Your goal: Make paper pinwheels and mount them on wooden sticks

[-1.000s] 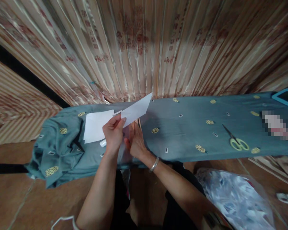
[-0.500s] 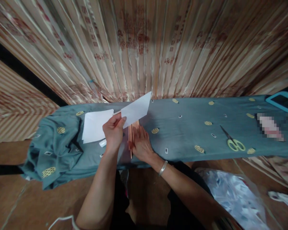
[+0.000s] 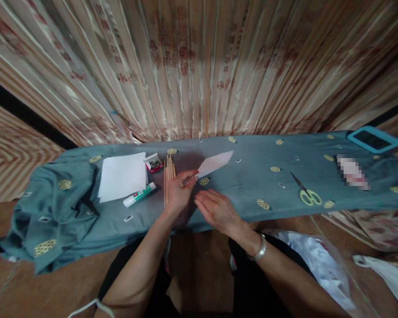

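My left hand (image 3: 180, 193) is closed in a pinch on the near end of a white piece of paper (image 3: 216, 162), which slants up to the right above the cloth. Just right of it is my right hand (image 3: 218, 213), fingers bent and pressed together; what they hold, if anything, is hidden. A bundle of thin wooden sticks (image 3: 169, 170) lies partly behind my left hand and wrist. Further left are a stack of white paper (image 3: 122, 176), a green and white glue stick (image 3: 139, 194) and a small open red and white box (image 3: 153, 163) with small dark pieces inside.
Green-handled scissors (image 3: 307, 192) lie on the patterned cloth (image 3: 248, 185) to the right. Beyond them are a pixelated item (image 3: 353, 173) and a blue-framed tablet (image 3: 373, 139). Cloth is bunched at the left end. A pleated curtain (image 3: 192, 79) hangs behind the table.
My left hand has lowered the paper and moved it right. My right hand has left the sticks and moved right. The box and glue stick have come into fuller view.
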### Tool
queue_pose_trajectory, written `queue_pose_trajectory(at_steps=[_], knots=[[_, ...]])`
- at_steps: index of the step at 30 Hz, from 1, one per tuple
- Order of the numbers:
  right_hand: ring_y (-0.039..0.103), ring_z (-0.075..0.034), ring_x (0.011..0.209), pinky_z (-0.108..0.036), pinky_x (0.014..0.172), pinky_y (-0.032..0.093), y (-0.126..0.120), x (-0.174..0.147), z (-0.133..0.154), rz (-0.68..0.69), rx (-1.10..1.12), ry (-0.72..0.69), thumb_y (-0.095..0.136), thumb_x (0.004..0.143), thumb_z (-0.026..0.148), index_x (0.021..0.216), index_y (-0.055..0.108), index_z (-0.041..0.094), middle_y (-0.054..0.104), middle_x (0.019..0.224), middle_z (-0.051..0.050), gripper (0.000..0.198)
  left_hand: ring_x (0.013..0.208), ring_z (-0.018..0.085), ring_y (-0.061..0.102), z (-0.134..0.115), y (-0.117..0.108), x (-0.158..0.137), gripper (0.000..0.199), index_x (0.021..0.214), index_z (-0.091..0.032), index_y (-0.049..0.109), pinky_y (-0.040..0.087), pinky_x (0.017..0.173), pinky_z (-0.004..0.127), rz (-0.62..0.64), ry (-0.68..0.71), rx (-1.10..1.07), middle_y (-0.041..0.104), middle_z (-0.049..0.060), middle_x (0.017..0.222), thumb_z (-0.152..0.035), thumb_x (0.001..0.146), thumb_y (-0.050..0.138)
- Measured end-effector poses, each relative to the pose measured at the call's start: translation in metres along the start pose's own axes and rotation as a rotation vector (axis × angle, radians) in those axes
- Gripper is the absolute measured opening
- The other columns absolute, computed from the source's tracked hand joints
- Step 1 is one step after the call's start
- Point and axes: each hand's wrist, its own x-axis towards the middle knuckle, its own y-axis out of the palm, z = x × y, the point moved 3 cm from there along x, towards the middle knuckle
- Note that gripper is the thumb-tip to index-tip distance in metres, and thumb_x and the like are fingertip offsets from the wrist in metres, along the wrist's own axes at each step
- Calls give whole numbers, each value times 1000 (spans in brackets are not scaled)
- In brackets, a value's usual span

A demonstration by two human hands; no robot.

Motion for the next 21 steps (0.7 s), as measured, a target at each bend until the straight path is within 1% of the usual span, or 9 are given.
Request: queue_pose_trajectory(at_steps=[2,4,6,9,11,14,17,19,21], knots=[[65,-21,95,-35,88,54,-19,-13,-2,-144,-25,-59,45,96,17,111,63,14,72,107,-11,24,92,22,71,3,12,-13,17,90,-16,75,55,87,35,113,21,49,77,8,98,-22,76,66],[60,-23,115,-39,99,50,-31,-23,-7,-184,-45,-52,46,94,15,127,54,12,65,124,-14,35,91,21,72,6,23,-27,18,93,-17,74,55,87,33,241,56,139,77,7,98,-17,79,63],[49,-27,130,-46,107,44,-36,-30,-17,-121,-45,4,50,91,18,139,43,13,54,140,-16,49,90,20,71,8,31,-39,19,95,-17,73,55,86,32,336,98,233,77,6,98,-14,82,60],[41,-31,138,-53,110,40,-34,-41,-37,32,16,93,61,86,29,146,35,18,43,149,-16,66,90,19,71,10,36,-53,16,94,-16,72,55,87,32,403,192,315,76,8,97,-14,86,58],[46,-30,134,-53,109,41,-30,-49,-51,110,84,147,65,84,31,142,42,19,50,144,-15,64,90,19,71,9,37,-60,15,94,-16,71,55,86,32,427,263,339,76,8,96,-16,89,57],[58,-26,121,-46,103,47,-27,-60,-68,182,230,239,63,85,24,122,61,18,65,126,-13,37,89,18,70,4,34,-67,16,94,-16,70,56,84,31,461,337,346,75,7,92,-19,92,55],[65,-22,110,-39,99,49,-27,-66,-79,177,407,333,60,87,23,104,69,20,71,116,-9,20,87,17,70,-1,30,-71,16,95,-17,70,55,84,29,489,360,319,74,6,92,-21,93,54],[68,-20,97,-34,88,52,-27,-66,-85,175,499,404,59,88,29,98,70,20,74,105,-6,18,89,16,69,-1,27,-70,15,99,-17,70,55,84,28,491,336,313,74,6,95,-21,93,56],[67,-18,78,-28,71,51,-27,-65,-90,198,547,478,57,89,36,90,71,19,73,87,-3,22,92,18,69,1,24,-67,17,104,-17,69,55,86,30,482,301,341,73,7,97,-22,91,59]])
